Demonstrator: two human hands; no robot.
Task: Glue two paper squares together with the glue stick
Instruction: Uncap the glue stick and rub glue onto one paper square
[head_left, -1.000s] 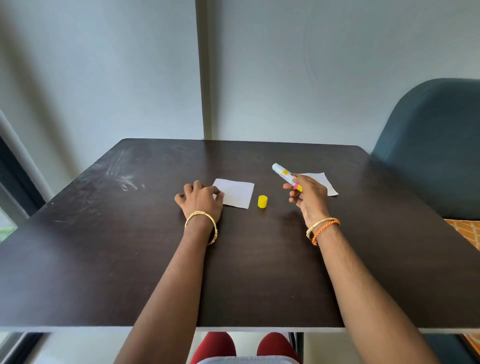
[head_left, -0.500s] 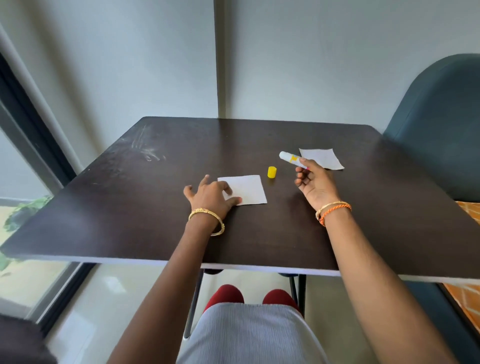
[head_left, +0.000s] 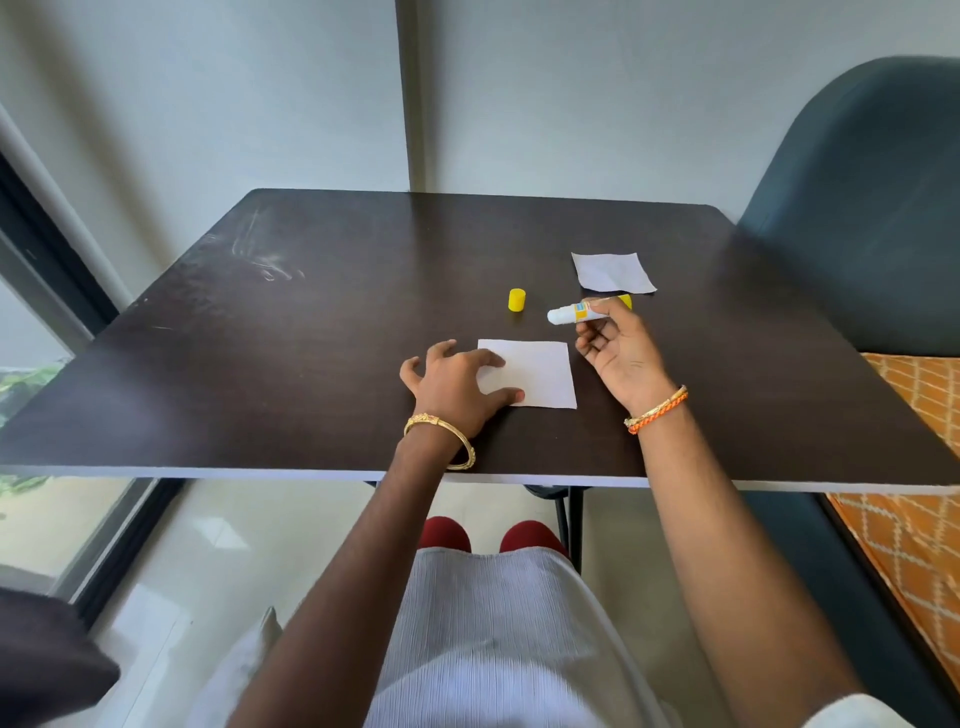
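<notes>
A white paper square (head_left: 540, 371) lies flat on the dark table (head_left: 311, 364). My left hand (head_left: 457, 382) rests spread on its left edge, thumb and fingers pressing the paper down. My right hand (head_left: 618, 348) holds an uncapped white glue stick (head_left: 574, 313) just above and right of that square, its tip pointing left. The yellow cap (head_left: 517, 300) stands on the table behind the square. A second white paper square (head_left: 612, 272) lies farther back on the right, untouched.
A dark teal chair (head_left: 857, 208) stands at the table's right side, with an orange patterned cushion (head_left: 914, 467) beside it. A window frame (head_left: 52, 249) runs along the left. A grey wall backs the table. My lap sits under the near edge.
The near paper square has been drawn toward me under my left hand. My right hand with the glue stick has come down closer to that square. The camera has tilted downward.
</notes>
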